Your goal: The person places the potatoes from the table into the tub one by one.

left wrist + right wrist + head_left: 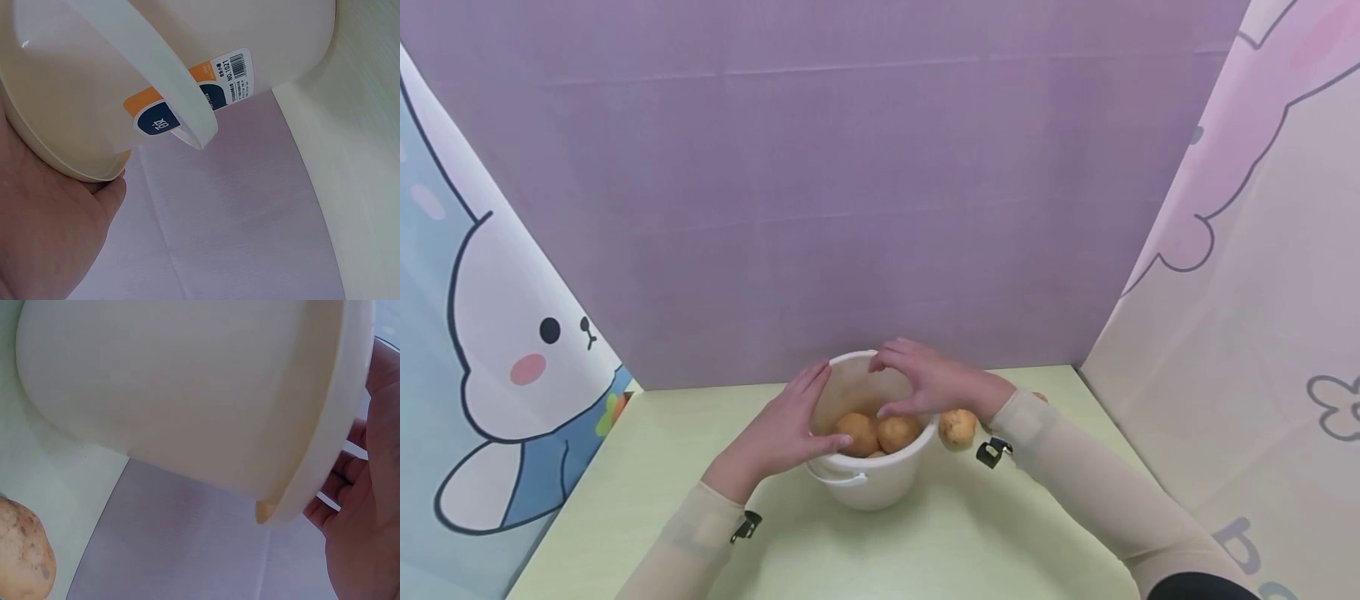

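Note:
A white plastic bucket (pixel 874 487) stands upright on the table, with a handle (pixel 165 75) hanging at its side and a label (pixel 228 78) on its wall. Inside it lie potatoes (pixel 856 433), partly hidden by the rim and hands. My left hand (pixel 782 429) holds the bucket's left rim, its thumb reaching over the near edge. Above the opening's right side hovers my right hand (pixel 925 379), fingers loosely bent and thumb apart, holding nothing visible. In the right wrist view its fingers (pixel 350 469) appear beside the rim; contact cannot be told.
Right of the bucket, a potato (pixel 958 429) lies on the pale green table (pixel 1000 533). Another potato (pixel 1040 397) is mostly hidden behind the right forearm. A purple backdrop (pixel 865 208) rises behind the table, with printed panels (pixel 1262 333) at both sides.

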`<state>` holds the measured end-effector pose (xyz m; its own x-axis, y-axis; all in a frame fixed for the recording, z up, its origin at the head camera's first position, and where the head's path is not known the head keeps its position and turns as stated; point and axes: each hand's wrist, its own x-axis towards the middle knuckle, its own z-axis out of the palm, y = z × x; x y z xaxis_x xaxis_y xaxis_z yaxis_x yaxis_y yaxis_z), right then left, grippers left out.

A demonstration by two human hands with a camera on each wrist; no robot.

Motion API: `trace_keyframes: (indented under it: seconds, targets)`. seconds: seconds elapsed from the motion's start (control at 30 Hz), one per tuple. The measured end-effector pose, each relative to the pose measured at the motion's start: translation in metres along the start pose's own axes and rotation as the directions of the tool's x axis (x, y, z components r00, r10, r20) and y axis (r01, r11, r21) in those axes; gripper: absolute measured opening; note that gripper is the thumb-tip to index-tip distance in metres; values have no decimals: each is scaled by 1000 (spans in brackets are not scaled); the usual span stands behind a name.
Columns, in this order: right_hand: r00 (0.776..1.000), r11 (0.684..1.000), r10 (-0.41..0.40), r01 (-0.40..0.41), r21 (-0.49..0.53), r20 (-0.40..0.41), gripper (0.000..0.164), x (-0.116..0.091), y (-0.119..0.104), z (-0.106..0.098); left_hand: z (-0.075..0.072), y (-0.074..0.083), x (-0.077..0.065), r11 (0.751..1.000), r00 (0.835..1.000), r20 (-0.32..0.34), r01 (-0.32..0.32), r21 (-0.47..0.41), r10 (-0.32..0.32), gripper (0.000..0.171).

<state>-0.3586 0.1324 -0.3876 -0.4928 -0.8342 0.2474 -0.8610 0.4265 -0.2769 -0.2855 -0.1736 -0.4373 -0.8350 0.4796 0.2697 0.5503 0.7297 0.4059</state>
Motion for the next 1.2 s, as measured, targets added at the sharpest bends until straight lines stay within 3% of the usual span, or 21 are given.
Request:
trace_keyframes:
  seconds: [0.5, 0.73, 0.97, 1.2]
  targets:
    - [994, 998, 58, -55, 37, -96, 57, -23, 4, -8, -1, 0, 2, 1000, 1000, -5, 6, -3, -6, 123]
    - [985, 998, 22, -11, 60, -171, 49, -38, 6, -13, 1, 0, 3, 1000, 1000, -13, 2, -14, -2, 121]
    - [973, 995, 59, -40, 91, -224, 43, -59, 12, -13, 2, -1, 2, 1000, 1000, -9, 2, -8, -2, 123]
    - [952, 985, 147, -117, 124, -267, 34, -89, 15, -10, 2, -2, 2, 1000, 1000, -15, -3, -9, 3, 121]
